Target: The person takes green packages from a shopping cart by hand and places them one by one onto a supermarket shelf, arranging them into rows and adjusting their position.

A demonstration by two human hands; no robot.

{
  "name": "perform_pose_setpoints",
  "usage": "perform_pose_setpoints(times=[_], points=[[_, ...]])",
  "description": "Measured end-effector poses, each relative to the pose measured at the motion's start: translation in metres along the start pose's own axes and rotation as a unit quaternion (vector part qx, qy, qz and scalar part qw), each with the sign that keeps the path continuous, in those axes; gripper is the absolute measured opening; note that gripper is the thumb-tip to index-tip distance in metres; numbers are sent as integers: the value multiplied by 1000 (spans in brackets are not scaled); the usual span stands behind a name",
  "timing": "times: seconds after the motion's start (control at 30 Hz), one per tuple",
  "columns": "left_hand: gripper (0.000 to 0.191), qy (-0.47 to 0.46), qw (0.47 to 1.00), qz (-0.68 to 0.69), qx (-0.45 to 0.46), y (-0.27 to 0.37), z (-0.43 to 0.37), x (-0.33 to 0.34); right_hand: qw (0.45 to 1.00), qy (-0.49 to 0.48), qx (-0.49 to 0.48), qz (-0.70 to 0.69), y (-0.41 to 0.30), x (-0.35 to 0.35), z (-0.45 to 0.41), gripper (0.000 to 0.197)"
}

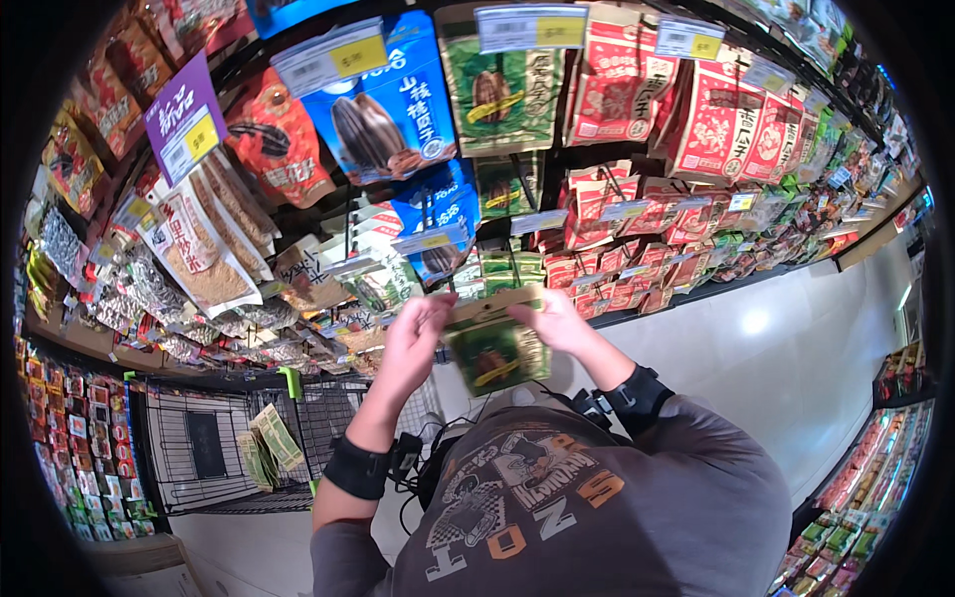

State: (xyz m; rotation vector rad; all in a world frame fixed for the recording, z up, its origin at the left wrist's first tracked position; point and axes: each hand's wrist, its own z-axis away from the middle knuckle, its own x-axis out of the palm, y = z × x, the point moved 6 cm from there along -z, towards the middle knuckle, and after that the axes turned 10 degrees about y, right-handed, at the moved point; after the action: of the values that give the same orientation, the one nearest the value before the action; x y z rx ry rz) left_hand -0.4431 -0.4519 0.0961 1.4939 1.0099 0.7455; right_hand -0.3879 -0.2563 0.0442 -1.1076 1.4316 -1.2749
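A green and tan bag of seeds [496, 351] is held upright in front of my chest. My left hand [421, 328] is at the bag's upper left edge, its fingers curled near the corner. My right hand [552, 321] grips the upper right edge, with the thumb over the front. Behind the bag rises a rack of hanging snack bags; a like green bag [500, 93] hangs at the top, between a blue bag [388, 112] and red-and-white bags [619, 89]. Several green and tan bags [272, 444] lie in a wire shopping cart [168, 425] at my left.
Price tags [531, 28] jut out from the rack's hooks. Bags of puffed grain [201, 254] hang at the left. Pale glossy floor [731, 351] stretches to the right, with another stocked shelf [850, 485] at the lower right. Black cables [410, 485] hang by my waist.
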Motion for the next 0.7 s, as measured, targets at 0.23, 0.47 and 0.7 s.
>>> perform_pose_setpoints(times=[0.23, 0.47, 0.7], points=[[44, 30, 999, 11, -14, -49, -78, 73, 985, 141, 98, -35, 64, -112, -12, 22], [48, 9, 978, 196, -74, -51, -95, 93, 990, 141, -13, -31, 42, -125, -65, 26], [39, -13, 988, 135, -75, -32, -81, 90, 988, 104, -41, -105, 39, -113, -88, 25]])
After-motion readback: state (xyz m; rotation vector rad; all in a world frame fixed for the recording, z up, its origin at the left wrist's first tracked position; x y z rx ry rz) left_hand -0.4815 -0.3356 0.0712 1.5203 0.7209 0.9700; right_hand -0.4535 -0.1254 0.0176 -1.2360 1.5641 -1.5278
